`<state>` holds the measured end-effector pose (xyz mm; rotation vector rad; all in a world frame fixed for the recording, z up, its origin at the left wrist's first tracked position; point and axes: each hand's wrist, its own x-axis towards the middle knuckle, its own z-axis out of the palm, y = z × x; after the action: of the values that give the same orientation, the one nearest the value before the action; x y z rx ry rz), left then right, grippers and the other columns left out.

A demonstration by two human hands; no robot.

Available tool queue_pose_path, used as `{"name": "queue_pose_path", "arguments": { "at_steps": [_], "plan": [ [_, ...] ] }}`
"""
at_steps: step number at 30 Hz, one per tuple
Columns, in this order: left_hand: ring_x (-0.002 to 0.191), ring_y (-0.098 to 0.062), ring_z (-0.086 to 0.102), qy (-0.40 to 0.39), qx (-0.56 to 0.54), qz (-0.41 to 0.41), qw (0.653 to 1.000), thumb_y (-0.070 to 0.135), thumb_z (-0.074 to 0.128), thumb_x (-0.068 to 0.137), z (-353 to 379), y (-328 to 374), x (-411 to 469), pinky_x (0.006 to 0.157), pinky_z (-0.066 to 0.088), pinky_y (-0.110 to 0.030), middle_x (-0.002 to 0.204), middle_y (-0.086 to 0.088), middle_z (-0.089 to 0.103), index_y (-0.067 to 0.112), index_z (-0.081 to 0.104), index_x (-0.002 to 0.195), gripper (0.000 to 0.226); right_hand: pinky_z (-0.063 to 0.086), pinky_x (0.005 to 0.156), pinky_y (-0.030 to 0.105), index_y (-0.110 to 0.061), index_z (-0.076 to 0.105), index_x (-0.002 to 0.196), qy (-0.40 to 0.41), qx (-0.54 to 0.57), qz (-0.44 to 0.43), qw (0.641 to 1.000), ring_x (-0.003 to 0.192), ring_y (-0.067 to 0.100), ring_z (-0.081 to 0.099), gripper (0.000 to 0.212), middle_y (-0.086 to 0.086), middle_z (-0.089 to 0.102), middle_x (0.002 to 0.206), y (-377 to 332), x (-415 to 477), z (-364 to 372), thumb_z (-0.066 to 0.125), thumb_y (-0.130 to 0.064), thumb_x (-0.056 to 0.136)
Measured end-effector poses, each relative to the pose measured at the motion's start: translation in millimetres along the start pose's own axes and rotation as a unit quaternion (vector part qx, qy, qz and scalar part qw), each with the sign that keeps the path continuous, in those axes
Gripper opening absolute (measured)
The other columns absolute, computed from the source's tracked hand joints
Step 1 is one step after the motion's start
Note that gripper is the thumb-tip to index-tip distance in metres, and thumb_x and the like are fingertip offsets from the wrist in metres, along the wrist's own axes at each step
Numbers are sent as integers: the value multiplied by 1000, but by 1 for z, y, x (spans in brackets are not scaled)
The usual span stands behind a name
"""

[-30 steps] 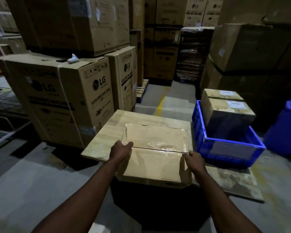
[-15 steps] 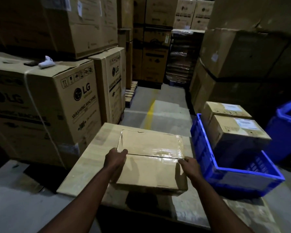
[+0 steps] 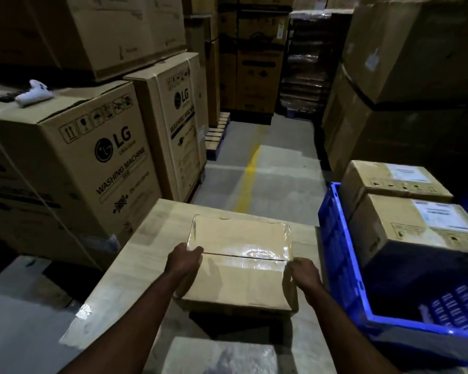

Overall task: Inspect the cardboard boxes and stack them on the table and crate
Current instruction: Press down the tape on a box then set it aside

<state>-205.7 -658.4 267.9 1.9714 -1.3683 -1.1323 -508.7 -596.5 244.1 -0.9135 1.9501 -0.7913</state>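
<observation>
Well, the left hand (image 3: 185, 259) and right hand (image 3: 303, 275) clasp the taped box (image 3: 241, 282) by its sides at the table (image 3: 157, 225). Two boxes (image 3: 416, 228) already sit in the blue crate (image 3: 333, 238), so the job looks partway done.

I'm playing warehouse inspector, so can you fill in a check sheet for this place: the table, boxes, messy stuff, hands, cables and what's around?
Surface: wooden table, pale top with some glare near the front edge.
Job's things: taped box over the table, unclear whether it rests on it; rear labelled box and front labelled box stand in the blue crate to the right.
Clutter: white crumpled thing on top of an LG carton.
Hands: left hand and right hand grip the taped box's sides.
Cables: nothing seen.
Surroundings: tall stacked cartons, yellow floor line, dim light.
</observation>
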Motion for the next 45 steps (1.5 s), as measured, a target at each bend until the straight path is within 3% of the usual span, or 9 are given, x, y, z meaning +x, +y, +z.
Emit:
{"name": "queue_pose_path", "arguments": {
  "at_steps": [14,18,20,22,24,28,32,37,45],
  "plan": [
    [110,-27,58,-38,110,94,989,16,52,97,31,-14,51,84,41,-28,125,-11,62,14,51,126,30,54,87,39,-21,60,120,3,-45,0,999,97,21,62,27,3,67,112,3,37,13,49,-23,96],
    [101,-15,54,-43,96,114,988,10,52,98,37,-14,60,83,39,-25,125,-8,61,15,50,127,29,49,86,37,-16,47,132,8,-49,-10,999,95,20,60,31,9,63,114,8,38,19,40,-17,103],
    [113,-18,54,-38,93,132,986,6,52,97,42,-17,60,88,40,-24,133,-9,58,15,48,132,36,44,96,40,-13,32,146,27,-127,-14,991,118,29,54,42,14,54,135,11,37,26,34,-20,104],
    [142,-29,33,7,197,183,963,12,48,100,50,-27,62,114,29,-31,155,-15,34,9,31,149,53,24,119,41,-10,15,156,66,-273,-49,959,148,30,22,54,14,21,161,13,30,37,28,-24,105],
    [151,-27,5,2,301,275,913,32,39,103,59,-37,58,121,2,-33,162,-11,2,6,10,156,66,1,122,36,-9,5,158,60,-340,-137,928,153,26,-3,59,11,-2,165,15,20,54,24,-31,106],
    [151,-21,10,-47,388,379,839,52,21,99,79,-59,44,119,7,-38,162,-4,9,12,18,156,70,-4,119,31,-7,26,154,18,-417,-244,875,151,26,18,63,13,19,162,22,7,81,22,-40,101],
    [148,-21,24,-46,402,373,835,48,27,100,76,-58,46,116,15,-40,160,-6,24,11,29,153,65,7,118,36,-5,42,147,12,-437,-238,867,143,27,36,60,14,40,154,23,13,87,30,-39,99],
    [146,-24,30,-66,405,372,832,47,32,98,72,-52,52,114,18,-40,158,-9,30,7,34,151,66,-15,120,30,-10,4,158,-11,-427,-243,871,152,19,-9,78,6,-7,164,12,15,83,-1,-51,92],
    [151,-19,7,-55,416,354,836,52,19,97,66,-42,79,119,4,-40,164,-5,10,10,12,157,72,-7,123,37,-13,-2,158,2,-419,-217,882,151,17,-15,81,4,-10,165,-1,43,80,-3,-56,90]
  ]
}}
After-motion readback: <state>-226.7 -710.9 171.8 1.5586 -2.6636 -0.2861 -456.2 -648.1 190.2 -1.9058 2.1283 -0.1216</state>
